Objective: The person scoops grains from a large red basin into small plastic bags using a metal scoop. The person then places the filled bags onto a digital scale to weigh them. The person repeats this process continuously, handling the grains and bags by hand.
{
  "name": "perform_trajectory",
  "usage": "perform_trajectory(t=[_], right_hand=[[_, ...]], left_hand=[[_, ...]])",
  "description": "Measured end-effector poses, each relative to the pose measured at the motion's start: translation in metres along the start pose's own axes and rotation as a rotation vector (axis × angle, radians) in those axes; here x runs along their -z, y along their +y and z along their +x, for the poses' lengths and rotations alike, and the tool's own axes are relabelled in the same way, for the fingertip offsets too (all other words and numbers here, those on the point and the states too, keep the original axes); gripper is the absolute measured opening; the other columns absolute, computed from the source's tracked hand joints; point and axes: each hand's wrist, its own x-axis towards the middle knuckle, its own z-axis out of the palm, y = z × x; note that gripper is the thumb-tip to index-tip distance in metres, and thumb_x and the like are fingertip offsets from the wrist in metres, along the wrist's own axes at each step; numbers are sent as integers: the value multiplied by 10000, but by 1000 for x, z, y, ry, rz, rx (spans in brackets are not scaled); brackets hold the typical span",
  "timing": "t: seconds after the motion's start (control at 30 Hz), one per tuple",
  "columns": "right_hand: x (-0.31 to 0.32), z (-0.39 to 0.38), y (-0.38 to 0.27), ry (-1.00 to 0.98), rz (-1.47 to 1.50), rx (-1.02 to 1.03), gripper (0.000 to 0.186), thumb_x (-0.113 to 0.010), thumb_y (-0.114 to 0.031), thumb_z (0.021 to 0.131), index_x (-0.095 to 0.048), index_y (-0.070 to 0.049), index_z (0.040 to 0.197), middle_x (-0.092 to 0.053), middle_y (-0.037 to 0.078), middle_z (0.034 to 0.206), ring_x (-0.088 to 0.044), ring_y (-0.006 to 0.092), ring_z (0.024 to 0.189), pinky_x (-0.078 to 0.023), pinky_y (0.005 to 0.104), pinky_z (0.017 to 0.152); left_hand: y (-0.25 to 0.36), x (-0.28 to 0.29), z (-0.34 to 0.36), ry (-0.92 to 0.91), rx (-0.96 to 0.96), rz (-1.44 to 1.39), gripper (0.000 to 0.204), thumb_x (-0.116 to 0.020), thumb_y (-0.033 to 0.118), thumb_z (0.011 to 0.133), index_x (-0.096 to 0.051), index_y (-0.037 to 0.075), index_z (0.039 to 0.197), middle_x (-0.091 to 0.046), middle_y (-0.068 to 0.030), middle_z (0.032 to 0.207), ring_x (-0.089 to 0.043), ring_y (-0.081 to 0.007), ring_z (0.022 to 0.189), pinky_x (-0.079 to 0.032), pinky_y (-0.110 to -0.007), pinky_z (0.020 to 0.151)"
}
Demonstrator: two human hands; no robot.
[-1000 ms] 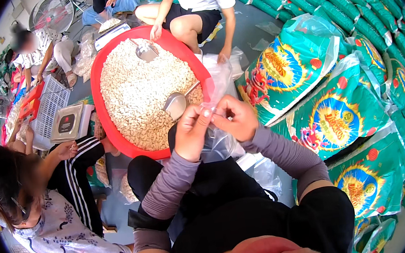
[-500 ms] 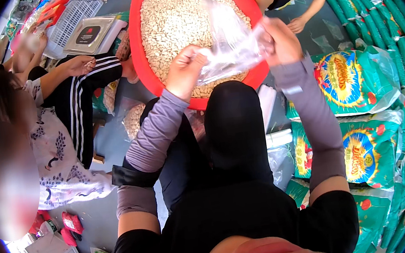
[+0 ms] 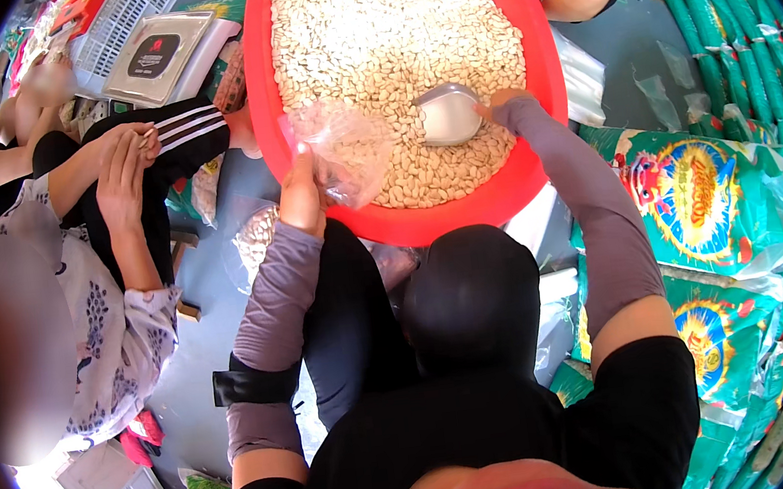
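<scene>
The hands [image 3: 301, 189] [image 3: 505, 104] grip a clear, crinkled bag [image 3: 348, 158] (left) and a shiny, silvery scoop [image 3: 449, 116] (right).

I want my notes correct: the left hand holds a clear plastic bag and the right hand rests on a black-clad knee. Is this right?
The right hand is not on the knee; the head view shows it at the silver metal scoop. The left hand does hold the clear plastic bag.

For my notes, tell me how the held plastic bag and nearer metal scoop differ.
The plastic bag is clear and crumpled; the metal scoop is opaque and smooth. The left hand holds the bag; the right hand grips the scoop. Pale seeds lie beneath both.
</scene>
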Motion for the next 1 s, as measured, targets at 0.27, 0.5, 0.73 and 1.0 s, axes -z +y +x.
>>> perform_trajectory(t=[0.27, 0.5, 0.73, 1.0], right_hand=[[50, -25, -4, -219, 306, -14, 463, -435, -431, 853, -611, -15, 954, -604, 158, 1007, -594, 249, 892, -455, 348, 783], [-87, 82, -94, -41, 485, -157, 532, -364, -437, 876, -604, -4, 1069, -599, 167, 1106, -573, 305, 987, -427, 392, 860], [-78, 47, -83, 19, 594, -25, 549, -355, -473, 853, -627, -17, 995, -608, 180, 1055, -578, 325, 948, -434, 416, 832], [-44, 39, -51, 236, 807, 131, 556, -378, -472, 843, -601, -23, 1082, -599, 195, 1078, -561, 329, 988, -418, 415, 861]], left_hand=[[-16, 18, 15, 204, -544, 611, 178, -444, -71, 796, -512, 61, 893, -520, -117, 1029, -602, -238, 678, -493, -338, 582], [-6, -3, 5, 125, -722, 1219, 158, -533, 13, 754, -594, 84, 881, -523, -100, 1110, -614, -316, 738, -506, -383, 622], [6, -14, -7, 78, -606, 1402, 461, -620, 132, 719, -482, 60, 1153, -460, -122, 1214, -590, -331, 902, -490, -401, 759], [-13, 8, 17, -81, -712, 1185, 615, -607, 22, 645, -398, 16, 1224, -363, -229, 1257, -455, -401, 1116, -430, -397, 908]])
